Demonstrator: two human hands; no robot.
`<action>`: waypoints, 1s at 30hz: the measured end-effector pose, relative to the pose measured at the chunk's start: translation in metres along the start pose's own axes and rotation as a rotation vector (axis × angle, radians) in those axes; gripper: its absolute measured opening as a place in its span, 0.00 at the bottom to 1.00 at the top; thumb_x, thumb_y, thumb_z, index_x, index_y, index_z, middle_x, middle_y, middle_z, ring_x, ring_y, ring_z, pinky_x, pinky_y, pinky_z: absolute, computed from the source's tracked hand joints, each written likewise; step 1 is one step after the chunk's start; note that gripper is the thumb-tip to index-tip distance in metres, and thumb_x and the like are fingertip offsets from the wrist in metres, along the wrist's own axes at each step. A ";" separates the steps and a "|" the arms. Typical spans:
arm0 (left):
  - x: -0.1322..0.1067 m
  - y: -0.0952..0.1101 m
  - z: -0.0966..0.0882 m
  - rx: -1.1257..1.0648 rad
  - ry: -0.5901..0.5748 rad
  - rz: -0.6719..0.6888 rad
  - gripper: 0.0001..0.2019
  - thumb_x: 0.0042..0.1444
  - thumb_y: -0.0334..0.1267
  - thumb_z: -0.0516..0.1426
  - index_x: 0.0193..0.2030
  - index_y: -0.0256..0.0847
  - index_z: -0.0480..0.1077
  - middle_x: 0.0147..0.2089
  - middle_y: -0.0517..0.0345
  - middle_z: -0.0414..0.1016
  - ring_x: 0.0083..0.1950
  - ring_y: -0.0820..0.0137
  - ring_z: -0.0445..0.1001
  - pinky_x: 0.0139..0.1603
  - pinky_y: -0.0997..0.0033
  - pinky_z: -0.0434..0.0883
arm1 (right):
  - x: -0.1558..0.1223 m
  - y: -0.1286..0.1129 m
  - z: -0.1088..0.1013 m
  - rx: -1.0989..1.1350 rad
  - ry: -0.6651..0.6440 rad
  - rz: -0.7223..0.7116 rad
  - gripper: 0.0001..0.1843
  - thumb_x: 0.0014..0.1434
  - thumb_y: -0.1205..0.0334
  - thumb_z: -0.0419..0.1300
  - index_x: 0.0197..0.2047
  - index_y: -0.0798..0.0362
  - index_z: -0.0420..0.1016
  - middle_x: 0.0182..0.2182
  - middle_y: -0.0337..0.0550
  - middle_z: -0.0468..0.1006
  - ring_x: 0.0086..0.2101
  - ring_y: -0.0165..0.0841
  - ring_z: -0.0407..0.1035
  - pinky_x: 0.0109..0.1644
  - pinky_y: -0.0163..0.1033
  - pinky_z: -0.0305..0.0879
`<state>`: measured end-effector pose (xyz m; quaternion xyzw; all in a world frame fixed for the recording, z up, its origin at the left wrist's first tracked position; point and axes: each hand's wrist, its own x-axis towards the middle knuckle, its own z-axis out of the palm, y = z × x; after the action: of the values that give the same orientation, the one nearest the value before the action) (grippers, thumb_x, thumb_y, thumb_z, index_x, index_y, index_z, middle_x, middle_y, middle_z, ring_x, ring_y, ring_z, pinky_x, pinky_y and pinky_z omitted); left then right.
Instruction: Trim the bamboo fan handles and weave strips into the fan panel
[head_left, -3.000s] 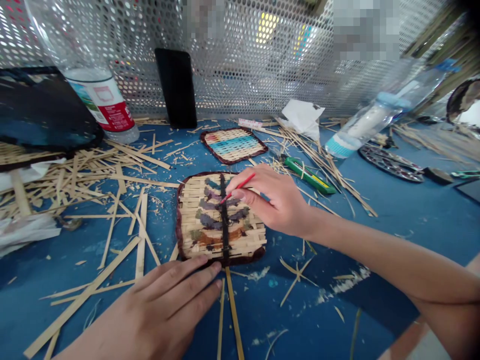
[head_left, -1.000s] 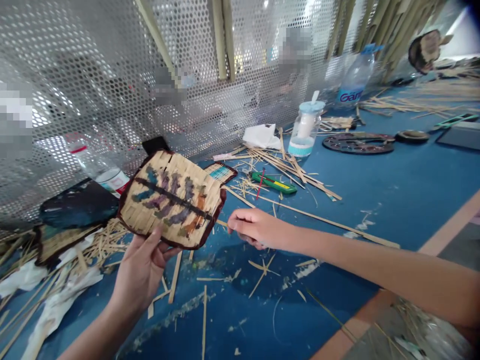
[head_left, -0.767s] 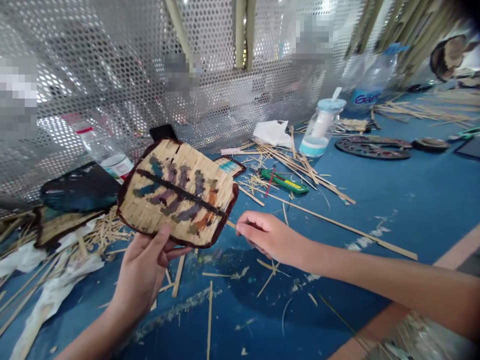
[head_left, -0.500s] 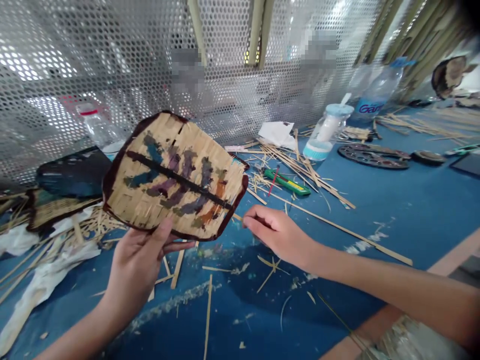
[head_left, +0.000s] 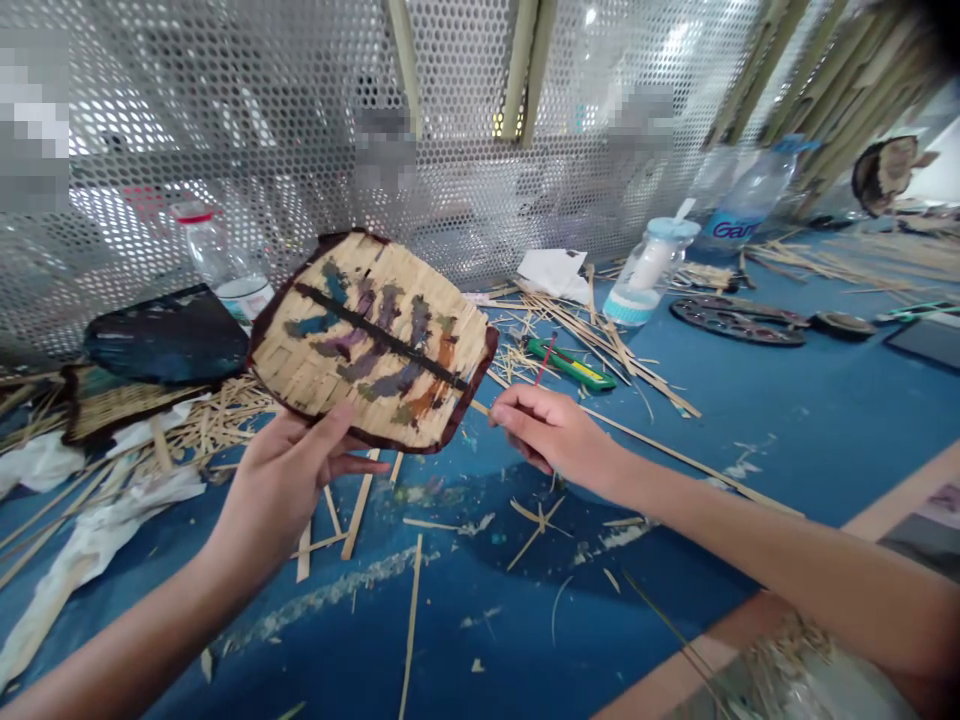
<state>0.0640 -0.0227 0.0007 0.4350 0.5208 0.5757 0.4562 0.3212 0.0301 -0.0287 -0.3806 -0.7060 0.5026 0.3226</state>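
A woven bamboo panel [head_left: 375, 340] with dark brown edging is held up tilted above the table. Across its face runs a black stripe with blue, purple, grey and orange paint marks beside it. My left hand [head_left: 300, 460] grips its lower edge, thumb on the painted face and the other fingers behind. My right hand [head_left: 551, 430] is closed just off the panel's right corner, pinching a thin bamboo strip [head_left: 481, 407]. That strip reaches to the panel's edge; whether it is joined there I cannot tell.
Loose bamboo strips [head_left: 622, 350] litter the blue table [head_left: 555, 620]. Beyond my right hand lie a green utility knife [head_left: 574, 364], a bottle with a pale blue lid [head_left: 649, 272] and a paint palette [head_left: 739, 320]. A dark plastic-wrapped thing [head_left: 169, 335] lies left, before the perforated metal screen [head_left: 450, 200].
The panel and my left hand have shifted slightly right, nearer my right hand. My right hand still pinches the strip, and it sits a little higher in its grip.
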 end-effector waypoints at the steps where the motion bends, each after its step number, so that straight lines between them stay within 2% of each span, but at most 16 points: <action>1: 0.005 -0.003 -0.001 -0.006 -0.024 -0.003 0.18 0.51 0.47 0.66 0.42 0.35 0.75 0.34 0.53 0.78 0.34 0.63 0.78 0.28 0.68 0.80 | 0.001 0.001 -0.001 0.010 0.026 -0.003 0.13 0.66 0.50 0.53 0.35 0.50 0.66 0.20 0.31 0.64 0.17 0.23 0.58 0.19 0.32 0.54; 5: 0.016 -0.009 0.003 -0.012 -0.112 0.012 0.21 0.50 0.49 0.66 0.46 0.37 0.73 0.42 0.49 0.79 0.36 0.61 0.78 0.29 0.65 0.80 | 0.002 0.003 -0.004 -0.007 0.142 -0.074 0.14 0.66 0.50 0.53 0.35 0.50 0.66 0.20 0.32 0.65 0.20 0.24 0.60 0.22 0.32 0.57; 6: 0.016 -0.009 0.004 -0.015 -0.131 0.014 0.21 0.50 0.48 0.66 0.46 0.36 0.73 0.43 0.48 0.79 0.37 0.59 0.79 0.29 0.64 0.80 | 0.002 0.004 -0.003 0.004 0.121 -0.071 0.13 0.66 0.50 0.53 0.36 0.50 0.67 0.21 0.32 0.65 0.20 0.23 0.60 0.22 0.32 0.57; 8: 0.017 -0.004 0.006 -0.027 -0.158 0.033 0.20 0.50 0.44 0.66 0.46 0.36 0.72 0.44 0.47 0.79 0.37 0.59 0.79 0.27 0.65 0.79 | 0.001 0.006 -0.002 0.025 -0.007 -0.028 0.13 0.65 0.49 0.55 0.39 0.51 0.69 0.21 0.32 0.64 0.19 0.23 0.59 0.21 0.32 0.55; 11: 0.020 0.007 0.001 -0.041 -0.139 0.088 0.15 0.48 0.39 0.66 0.42 0.35 0.72 0.38 0.52 0.79 0.30 0.66 0.76 0.22 0.71 0.76 | 0.003 0.009 0.002 0.063 -0.143 0.019 0.14 0.64 0.50 0.56 0.38 0.52 0.71 0.17 0.29 0.60 0.16 0.22 0.55 0.19 0.32 0.51; 14: 0.024 0.017 -0.008 -0.015 -0.111 0.107 0.15 0.45 0.37 0.67 0.38 0.34 0.70 0.29 0.56 0.77 0.24 0.68 0.74 0.20 0.72 0.74 | 0.005 0.011 0.007 0.160 -0.117 0.027 0.13 0.64 0.51 0.55 0.38 0.53 0.71 0.16 0.28 0.56 0.15 0.22 0.51 0.17 0.32 0.48; 21: 0.017 0.015 -0.016 0.016 -0.119 0.074 0.16 0.49 0.38 0.66 0.42 0.33 0.70 0.30 0.55 0.77 0.25 0.67 0.76 0.22 0.71 0.76 | 0.001 0.011 0.012 0.199 -0.134 0.024 0.15 0.63 0.49 0.56 0.39 0.53 0.70 0.18 0.27 0.56 0.15 0.22 0.49 0.17 0.31 0.47; 27: 0.021 0.028 -0.019 0.028 -0.125 0.095 0.16 0.52 0.39 0.64 0.45 0.34 0.70 0.34 0.54 0.78 0.28 0.67 0.76 0.23 0.73 0.75 | 0.005 0.004 0.009 0.245 -0.311 0.012 0.14 0.67 0.51 0.52 0.44 0.53 0.69 0.19 0.30 0.66 0.16 0.23 0.58 0.19 0.32 0.53; 30: 0.026 0.041 -0.023 0.005 -0.115 0.130 0.15 0.59 0.42 0.59 0.49 0.37 0.69 0.37 0.54 0.78 0.31 0.66 0.77 0.25 0.72 0.75 | 0.018 -0.004 0.007 0.311 -0.258 -0.019 0.11 0.66 0.54 0.53 0.43 0.53 0.69 0.23 0.33 0.69 0.20 0.25 0.64 0.21 0.32 0.57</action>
<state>0.0329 -0.0040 0.0401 0.5012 0.4660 0.5769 0.4459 0.3054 0.0412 -0.0262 -0.2521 -0.6591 0.6468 0.2893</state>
